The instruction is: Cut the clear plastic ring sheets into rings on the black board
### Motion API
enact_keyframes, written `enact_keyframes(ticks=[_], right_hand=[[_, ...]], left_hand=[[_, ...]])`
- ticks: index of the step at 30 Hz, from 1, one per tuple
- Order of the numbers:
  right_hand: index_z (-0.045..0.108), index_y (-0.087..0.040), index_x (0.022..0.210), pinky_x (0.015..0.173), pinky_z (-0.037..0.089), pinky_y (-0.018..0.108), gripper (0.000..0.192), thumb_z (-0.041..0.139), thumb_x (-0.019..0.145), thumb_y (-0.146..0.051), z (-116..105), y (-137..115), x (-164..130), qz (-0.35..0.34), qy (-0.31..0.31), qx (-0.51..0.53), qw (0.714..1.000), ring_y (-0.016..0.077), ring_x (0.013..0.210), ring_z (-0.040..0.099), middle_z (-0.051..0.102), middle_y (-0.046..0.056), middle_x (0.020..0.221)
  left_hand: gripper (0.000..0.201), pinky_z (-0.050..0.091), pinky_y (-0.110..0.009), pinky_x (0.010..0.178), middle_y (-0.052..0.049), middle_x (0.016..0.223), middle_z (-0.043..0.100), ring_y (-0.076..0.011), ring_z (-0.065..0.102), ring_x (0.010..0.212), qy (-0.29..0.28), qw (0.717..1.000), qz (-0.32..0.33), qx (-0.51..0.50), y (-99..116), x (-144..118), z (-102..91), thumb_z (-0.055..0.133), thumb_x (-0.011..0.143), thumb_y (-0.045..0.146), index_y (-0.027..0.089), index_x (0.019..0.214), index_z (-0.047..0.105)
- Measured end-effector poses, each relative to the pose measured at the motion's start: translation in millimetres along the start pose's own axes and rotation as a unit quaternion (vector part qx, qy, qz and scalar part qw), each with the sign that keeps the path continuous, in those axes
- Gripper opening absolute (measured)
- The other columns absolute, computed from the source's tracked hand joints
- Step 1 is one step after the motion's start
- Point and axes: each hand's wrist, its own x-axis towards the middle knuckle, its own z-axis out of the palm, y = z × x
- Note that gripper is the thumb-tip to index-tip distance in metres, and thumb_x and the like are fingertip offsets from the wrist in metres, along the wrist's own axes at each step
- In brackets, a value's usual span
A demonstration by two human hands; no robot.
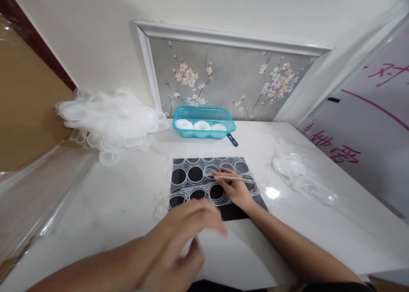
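Note:
My right hand (239, 193) rests over a clear sheet with rows of round cut-outs (195, 174), lying on a black mat (234, 213). It holds a thin pale stick (244, 180) whose tip points left at one of the circles; what kind of tool it is, I cannot make out. Closer to me, my left hand (188, 236) hovers in front of the sheet, somewhat blurred. Its fingers are curved, the thumb stands apart from them, and nothing shows between them. Loose clear strips stick out past the sheet's left edge.
A blue plastic basket (204, 108) with white round pieces (202, 125) stands by the wall, a dark blue cutter knife (233, 140) beside it. A heap of translucent ring scraps (111, 117) lies at left, a smaller pile (289, 164) at right. A whiteboard (367, 121) borders the right.

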Motion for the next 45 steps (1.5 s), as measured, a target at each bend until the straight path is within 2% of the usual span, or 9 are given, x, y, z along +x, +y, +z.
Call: enact_keyframes(ticks=[2, 4, 8, 17, 25, 32, 39, 41, 45], right_hand=[[0.073, -0.025, 0.099, 0.104, 0.039, 0.048, 0.029, 0.056, 0.086, -0.044, 0, 1, 0, 0.009, 0.0, 0.006, 1.0, 0.0274, 0.123, 0.05, 0.07, 0.004, 0.108], [0.073, -0.024, 0.099, 0.106, 0.038, 0.047, 0.03, 0.055, 0.087, -0.045, 0, 0, 0, 0.011, -0.006, 0.01, 1.0, 0.0268, 0.124, 0.049, 0.07, 0.004, 0.108], [0.072, -0.023, 0.101, 0.107, 0.036, 0.048, 0.033, 0.054, 0.087, -0.047, -2, 0, -1, 0.022, -0.013, 0.024, 0.999, 0.027, 0.126, 0.046, 0.069, 0.004, 0.11], [0.074, -0.021, 0.098, 0.106, 0.037, 0.049, 0.037, 0.056, 0.085, -0.05, -2, -1, -1, 0.035, -0.021, 0.031, 0.999, 0.0295, 0.126, 0.046, 0.07, 0.007, 0.107], [0.073, -0.021, 0.101, 0.106, 0.037, 0.047, 0.039, 0.053, 0.086, -0.051, -3, 1, -1, 0.035, -0.035, 0.019, 0.999, 0.0296, 0.129, 0.043, 0.068, 0.006, 0.112], [0.072, -0.025, 0.103, 0.102, 0.039, 0.048, 0.029, 0.05, 0.091, -0.04, -1, 1, -4, -0.074, -0.02, -0.113, 0.991, 0.0281, 0.125, 0.046, 0.07, 0.004, 0.109], [0.066, -0.022, 0.113, 0.109, 0.019, 0.054, 0.031, 0.048, 0.09, -0.012, -12, -10, 10, -0.296, -0.064, -0.35, 0.887, 0.0283, 0.123, 0.047, 0.071, 0.003, 0.103], [0.067, -0.022, 0.11, 0.108, 0.018, 0.055, 0.032, 0.049, 0.087, -0.009, -30, -15, 33, -0.296, -0.008, -0.381, 0.876, 0.0286, 0.118, 0.05, 0.071, 0.003, 0.103], [0.07, -0.022, 0.104, 0.104, 0.028, 0.051, 0.025, 0.048, 0.091, -0.02, -73, -21, 71, -0.218, 0.249, -0.346, 0.878, 0.0261, 0.109, 0.055, 0.071, 0.007, 0.097]], left_hand=[[0.045, 0.045, -0.036, 0.099, -0.01, 0.134, 0.053, -0.0217, 0.052, 0.119, -0.054, 0.998, -0.02, 0.024, -9, 20, 22.5, 0.035, 0.094, 0.025, 0.015, 0.136, 0.045], [0.054, 0.035, -0.048, 0.107, -0.018, 0.144, 0.04, -0.0319, 0.039, 0.132, -0.101, 0.99, -0.026, 0.09, -24, 31, 47.4, 0.036, 0.097, 0.041, 0.006, 0.138, 0.041], [0.075, 0.023, -0.051, 0.112, -0.02, 0.149, 0.026, -0.0346, 0.026, 0.139, -0.147, 0.979, -0.04, 0.132, -46, 28, 76.9, 0.027, 0.095, 0.061, 0.004, 0.141, 0.036], [0.079, 0.02, -0.046, 0.113, -0.023, 0.149, 0.023, -0.0336, 0.024, 0.139, -0.201, 0.969, -0.06, 0.126, -45, 31, 68.9, 0.027, 0.095, 0.061, -0.001, 0.142, 0.034], [0.08, 0.014, -0.043, 0.115, -0.021, 0.149, 0.025, -0.031, 0.024, 0.14, -0.183, 0.974, -0.054, 0.123, -54, 27, 78.2, 0.023, 0.094, 0.063, 0.001, 0.142, 0.036], [0.07, 0.019, -0.043, 0.114, -0.021, 0.148, 0.028, -0.0302, 0.026, 0.139, -0.196, 0.971, -0.042, 0.13, -55, 29, 80.0, 0.024, 0.098, 0.055, 0.001, 0.141, 0.037], [0.062, 0.017, -0.043, 0.115, -0.022, 0.146, 0.033, -0.0306, 0.029, 0.138, -0.197, 0.972, -0.037, 0.123, -54, 33, 74.0, 0.03, 0.097, 0.043, -0.002, 0.139, 0.039], [0.063, 0.017, -0.043, 0.115, -0.021, 0.147, 0.032, -0.0298, 0.029, 0.138, -0.207, 0.971, -0.034, 0.119, -53, 34, 69.6, 0.033, 0.096, 0.044, -0.001, 0.139, 0.039], [0.065, 0.019, -0.042, 0.115, -0.018, 0.148, 0.029, -0.0272, 0.028, 0.139, -0.212, 0.971, -0.042, 0.105, -55, 34, 62.7, 0.037, 0.094, 0.049, 0.003, 0.139, 0.04]])
